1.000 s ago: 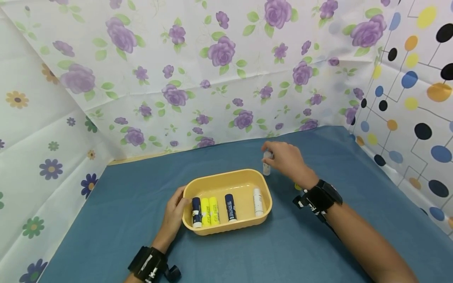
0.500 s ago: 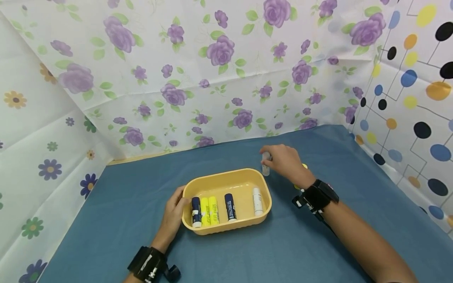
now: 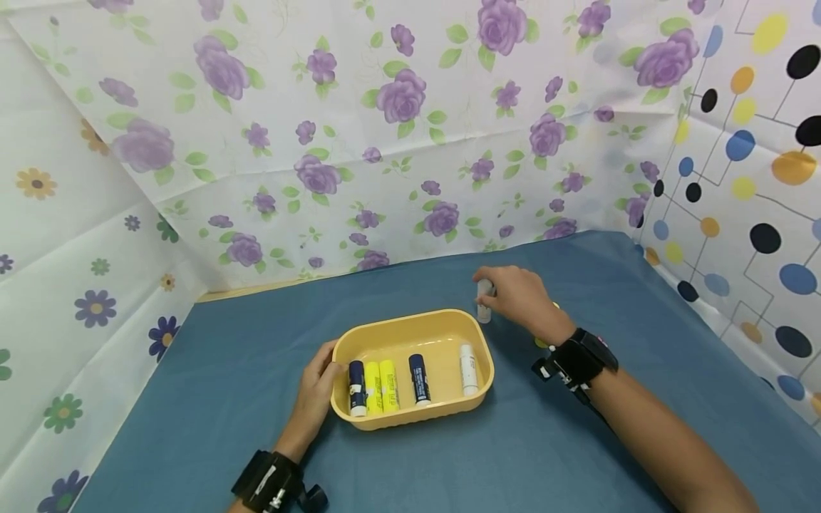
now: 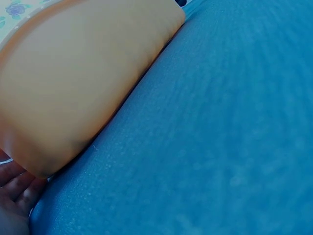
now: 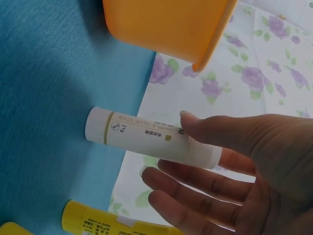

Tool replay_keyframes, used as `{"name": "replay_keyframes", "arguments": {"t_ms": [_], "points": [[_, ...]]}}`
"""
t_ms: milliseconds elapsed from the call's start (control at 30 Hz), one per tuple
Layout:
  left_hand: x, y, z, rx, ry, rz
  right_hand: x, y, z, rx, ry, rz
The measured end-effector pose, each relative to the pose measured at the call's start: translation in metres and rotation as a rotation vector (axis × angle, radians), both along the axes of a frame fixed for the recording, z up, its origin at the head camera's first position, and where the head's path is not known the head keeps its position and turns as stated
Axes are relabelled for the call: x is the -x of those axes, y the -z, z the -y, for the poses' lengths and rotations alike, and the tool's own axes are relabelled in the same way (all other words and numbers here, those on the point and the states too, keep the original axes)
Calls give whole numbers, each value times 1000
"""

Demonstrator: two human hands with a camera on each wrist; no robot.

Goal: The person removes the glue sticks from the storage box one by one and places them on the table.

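A yellow tray lies on the blue cloth with dark blue, yellow and white glue sticks inside. At its left end my left hand grips the wall, thumb over the rim; in the left wrist view its fingers lie under the tray's corner. Beyond the tray's back right corner, my right hand pinches the upper part of a white glue stick between thumb and index finger. That stick stands upright on the cloth, its lower end uncovered. The other fingers of this hand stay off the stick.
A yellow glue stick stands close to the right hand, with part of another yellow thing beside it. Floral sheets rise behind and at the left, and a dotted sheet at the right.
My right hand and wrist dip slightly, and more of the yellow things behind the wrist shows. The left hand, the tray and its sticks keep their places.
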State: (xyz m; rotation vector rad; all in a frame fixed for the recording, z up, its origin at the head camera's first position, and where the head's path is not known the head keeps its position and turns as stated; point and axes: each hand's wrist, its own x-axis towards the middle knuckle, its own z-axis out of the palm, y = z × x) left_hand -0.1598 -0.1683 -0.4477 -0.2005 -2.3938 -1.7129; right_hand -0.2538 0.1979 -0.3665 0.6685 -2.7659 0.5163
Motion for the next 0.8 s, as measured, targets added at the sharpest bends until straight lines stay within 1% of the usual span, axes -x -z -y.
{"name": "replay_keyframes", "arguments": {"t_ms": [200,533,800], "points": [[0,-1,-1,1,-10,-16,0,-2,0,20,-2,2],[0,-2,-2,-5,-11,-4,-3,-9,-1,16,14,35],[0,-1,-1,5,-11,-7,-4,-14,-2,7,27,42]]}}
